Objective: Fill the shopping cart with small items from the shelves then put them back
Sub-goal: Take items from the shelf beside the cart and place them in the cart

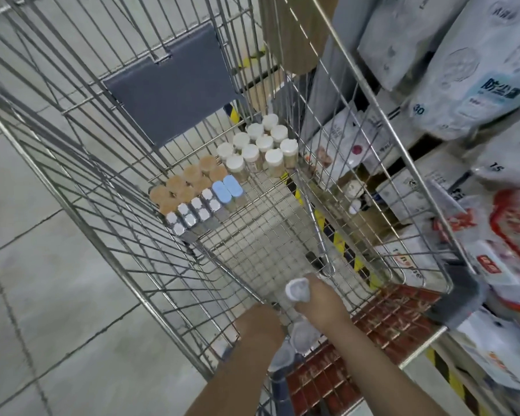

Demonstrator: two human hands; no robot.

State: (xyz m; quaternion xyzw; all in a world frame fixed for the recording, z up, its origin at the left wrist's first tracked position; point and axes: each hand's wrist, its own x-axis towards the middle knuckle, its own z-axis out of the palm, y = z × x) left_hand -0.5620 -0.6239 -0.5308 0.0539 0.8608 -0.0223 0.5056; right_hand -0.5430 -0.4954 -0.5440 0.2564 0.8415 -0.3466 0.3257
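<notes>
Honestly looks like the filling stage: the right hand [308, 292] has its fingers wrapped round a white-capped jar [297, 290] near the close end of the cart [354, 94], with capped jars [263, 148] lined up at the far end. Can't tell what the left hand [260, 321] fingers are doing. Next move, I reckon: set it upright beside the others.
</notes>
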